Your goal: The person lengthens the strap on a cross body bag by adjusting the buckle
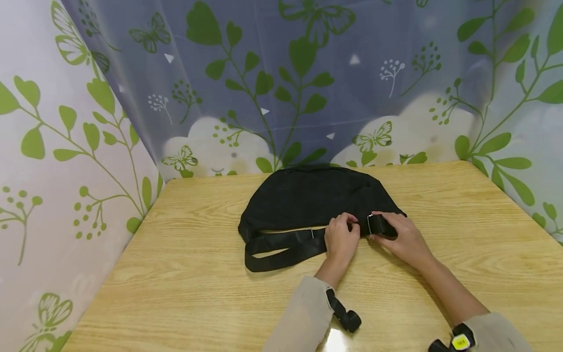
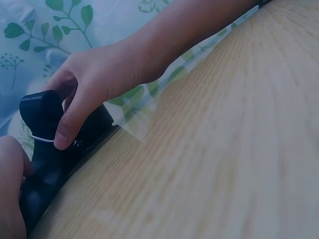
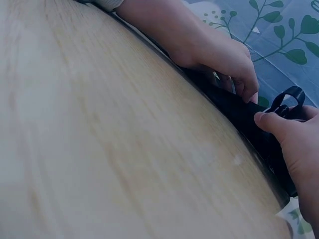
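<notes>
A black fabric sling bag (image 1: 314, 195) lies flat on the wooden table, its curved side toward the back. Along its front runs a black webbing strap (image 1: 286, 261), folded into a long loop at the left. My left hand (image 1: 342, 239) pinches the strap right of the middle. Just to its right, my right hand (image 1: 406, 242) holds a raised strap loop (image 2: 39, 110) beside a silver metal slider (image 1: 370, 224), thumb in front. In the right wrist view the loop (image 3: 294, 94) stands up above the thumb. The left fingertips are partly hidden.
The light wooden table (image 1: 176, 283) reaches to a printed leaf-and-butterfly curtain (image 1: 246, 98) at the back and sides. A second small slider (image 1: 313, 233) sits on the strap to the left. Black wrist straps (image 1: 345, 315) hang by the sleeves.
</notes>
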Demonstrator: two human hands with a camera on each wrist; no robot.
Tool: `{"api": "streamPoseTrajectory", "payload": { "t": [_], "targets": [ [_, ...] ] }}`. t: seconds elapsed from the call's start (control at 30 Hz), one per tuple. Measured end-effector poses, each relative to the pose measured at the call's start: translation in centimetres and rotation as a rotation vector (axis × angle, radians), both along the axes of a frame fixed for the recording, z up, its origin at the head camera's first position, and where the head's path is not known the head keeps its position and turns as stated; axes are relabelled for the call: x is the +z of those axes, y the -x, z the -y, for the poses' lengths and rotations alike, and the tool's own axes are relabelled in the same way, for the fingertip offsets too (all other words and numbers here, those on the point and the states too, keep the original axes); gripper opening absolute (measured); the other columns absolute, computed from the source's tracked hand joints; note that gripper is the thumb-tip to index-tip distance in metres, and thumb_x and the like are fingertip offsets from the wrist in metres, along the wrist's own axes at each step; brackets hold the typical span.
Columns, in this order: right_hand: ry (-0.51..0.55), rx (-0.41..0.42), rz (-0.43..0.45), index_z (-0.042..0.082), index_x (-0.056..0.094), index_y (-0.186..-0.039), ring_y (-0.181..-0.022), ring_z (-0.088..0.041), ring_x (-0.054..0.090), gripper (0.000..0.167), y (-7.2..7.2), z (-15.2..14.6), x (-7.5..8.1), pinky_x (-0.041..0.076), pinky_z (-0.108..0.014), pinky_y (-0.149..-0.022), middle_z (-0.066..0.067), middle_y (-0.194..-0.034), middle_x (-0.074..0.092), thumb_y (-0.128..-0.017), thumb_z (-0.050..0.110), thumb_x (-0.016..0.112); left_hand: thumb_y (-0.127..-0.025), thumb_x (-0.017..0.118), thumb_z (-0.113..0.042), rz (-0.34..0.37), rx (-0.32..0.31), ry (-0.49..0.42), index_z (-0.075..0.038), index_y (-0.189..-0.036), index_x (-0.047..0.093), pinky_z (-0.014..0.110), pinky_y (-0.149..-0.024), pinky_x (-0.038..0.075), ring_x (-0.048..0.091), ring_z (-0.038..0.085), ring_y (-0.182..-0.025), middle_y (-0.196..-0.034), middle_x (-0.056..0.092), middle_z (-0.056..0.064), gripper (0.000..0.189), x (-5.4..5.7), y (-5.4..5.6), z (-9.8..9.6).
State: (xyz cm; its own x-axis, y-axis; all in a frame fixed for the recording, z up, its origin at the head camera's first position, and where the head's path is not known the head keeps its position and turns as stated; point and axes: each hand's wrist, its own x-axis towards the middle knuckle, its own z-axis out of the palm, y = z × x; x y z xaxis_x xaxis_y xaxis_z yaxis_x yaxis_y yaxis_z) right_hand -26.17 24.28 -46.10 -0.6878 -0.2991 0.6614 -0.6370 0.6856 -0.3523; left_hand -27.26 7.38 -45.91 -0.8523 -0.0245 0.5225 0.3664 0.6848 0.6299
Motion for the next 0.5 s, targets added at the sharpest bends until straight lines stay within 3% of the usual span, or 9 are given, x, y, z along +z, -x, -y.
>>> {"api": "streamPoseTrajectory", "payload": {
  "t": [0.3, 0.5],
  "targets": [
    [-0.027, 0.037, -0.009, 0.005, 0.060, -0.115, -0.097, -0.029, 0.055, 0.059, 0.14, -0.14, -0.15, 0.038, -0.045, -0.081, -0.010, -0.107, 0.062, -0.062, 0.010, 0.084, -0.084, 0.063, -0.010, 0.058, -0.188, -0.127, -0.015, -0.091, 0.066, 0.021, -0.068, 0.041, 0.052, 0.008, -0.077, -0.085, 0.063, -0.006, 0.009, 0.24, -0.04, -0.28],
    [-0.071, 0.034, 0.031, 0.005, 0.056, -0.120, -0.097, -0.032, 0.055, 0.062, -0.08, -0.08, -0.09, 0.034, -0.046, -0.079, -0.013, -0.109, 0.060, -0.063, 0.007, 0.082, -0.084, 0.064, -0.005, 0.087, -0.233, -0.172, -0.016, -0.097, 0.058, 0.022, -0.072, 0.042, 0.056, 0.006, -0.081, -0.087, 0.062, -0.007, 0.017, 0.15, -0.03, -0.39]
  ]
}}
